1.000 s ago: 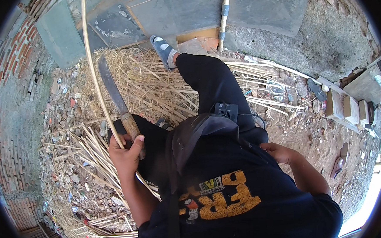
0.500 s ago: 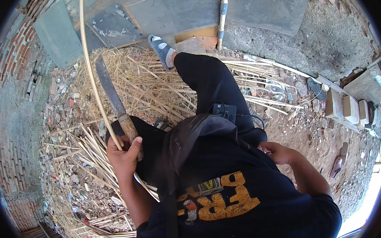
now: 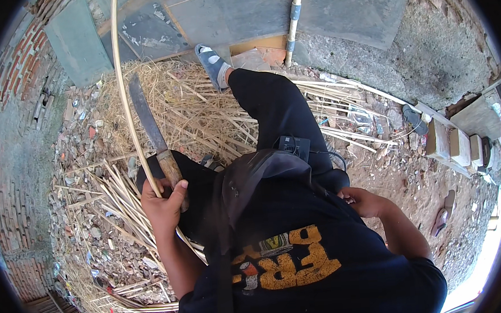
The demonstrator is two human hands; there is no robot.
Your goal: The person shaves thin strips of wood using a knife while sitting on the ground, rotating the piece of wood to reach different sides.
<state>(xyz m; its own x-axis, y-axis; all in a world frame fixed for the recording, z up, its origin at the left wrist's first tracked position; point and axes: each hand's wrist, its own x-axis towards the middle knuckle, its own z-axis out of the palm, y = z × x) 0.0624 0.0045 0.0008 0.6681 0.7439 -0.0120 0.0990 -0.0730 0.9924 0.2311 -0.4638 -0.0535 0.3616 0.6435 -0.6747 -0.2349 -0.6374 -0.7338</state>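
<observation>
My left hand [image 3: 163, 208] is closed around the wooden handle of a machete [image 3: 146, 118], whose dark, slightly curved blade points up and away from me. In the same grip is a long pale bamboo strip [image 3: 122, 90]; it runs beside the blade and out past the top of the view. Below the hand, a pale length shows again beside my forearm. My right hand [image 3: 362, 201] rests against my right hip with its fingers curled in. What those fingers hold, if anything, is hidden.
Split bamboo strips [image 3: 128, 204] lie in a bundle to my left, and shavings [image 3: 167, 104] cover the ground ahead. More strips [image 3: 339, 111] lie beyond my right leg. A brick wall [image 3: 17, 188] stands left, a vertical pipe [image 3: 294, 22] ahead, and wooden blocks [image 3: 459, 146] at far right.
The upper part of the bamboo strip has swung slightly to the right, nearer the machete blade. My left hand keeps its grip, and my right hand stays at my hip.
</observation>
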